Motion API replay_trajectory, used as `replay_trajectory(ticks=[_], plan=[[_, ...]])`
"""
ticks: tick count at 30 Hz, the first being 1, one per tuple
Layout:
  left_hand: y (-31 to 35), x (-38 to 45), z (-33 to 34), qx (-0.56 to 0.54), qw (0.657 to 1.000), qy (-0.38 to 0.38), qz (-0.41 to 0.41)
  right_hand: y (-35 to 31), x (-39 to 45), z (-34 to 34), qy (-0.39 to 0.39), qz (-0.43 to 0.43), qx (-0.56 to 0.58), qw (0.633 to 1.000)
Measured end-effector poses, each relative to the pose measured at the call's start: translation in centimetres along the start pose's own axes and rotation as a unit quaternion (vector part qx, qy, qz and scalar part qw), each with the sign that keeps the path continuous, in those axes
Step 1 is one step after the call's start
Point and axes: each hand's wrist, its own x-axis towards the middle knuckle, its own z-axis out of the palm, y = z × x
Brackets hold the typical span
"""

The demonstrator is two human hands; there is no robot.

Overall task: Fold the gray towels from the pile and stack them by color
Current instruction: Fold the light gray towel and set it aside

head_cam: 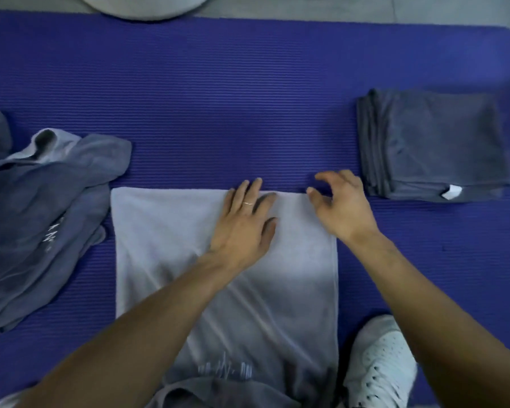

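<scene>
Left hand (243, 222) flat on the light gray towel (171, 237), right hand (340, 201) loosely curled, grip empty; printed writing unreadable

The scene is lit dimly and evenly, with a cool bluish cast; no single light source can be made out. A soft shadow is cast across the near half of the pale towel (165, 231), whose far half is seen brighter. Short shadows are thrown beneath the fingers of the left hand (242, 225). The whole picture is rendered soft, with slight motion blur on the right hand (340, 204). The far edge of the mat (248, 98) is bowed by wide-angle distortion. No glare is seen.
</scene>
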Motion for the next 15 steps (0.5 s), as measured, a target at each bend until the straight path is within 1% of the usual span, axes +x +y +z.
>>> replay_trajectory(ticks=[1,3,6,7,8,9,12,15], plan=[[0.2,-0.4,0.8,0.006,1.0,-0.001,-0.013,0.8,0.3,0.1,-0.019,0.013,-0.009,1.0],[0.0,-0.9,1.3,0.022,1.0,-0.003,-0.013,1.5,1.0,-0.3,-0.044,0.015,-0.002,0.999],[-0.4,-0.7,1.1,0.02,1.0,-0.007,-0.003,1.5,2.1,-2.1,-0.125,0.047,0.089,0.987],[-0.4,-0.6,1.0,0.015,1.0,-0.003,-0.01,1.6,2.5,-2.6,-0.149,0.049,0.105,0.982],[-0.3,-0.6,1.0,0.009,1.0,0.002,-0.02,1.8,2.8,-2.9,-0.154,0.044,0.101,0.982],[-0.2,-0.5,1.0,0.002,1.0,0.005,-0.031,2.0,2.9,-2.7,-0.138,0.041,0.089,0.986],[-0.1,-0.2,0.9,-0.024,0.998,0.019,-0.047,3.0,2.2,-0.7,-0.03,0.019,0.047,0.998],[-0.3,1.4,0.0,-0.035,0.995,0.045,-0.08,3.7,1.1,0.6,0.042,-0.01,0.03,0.999]])
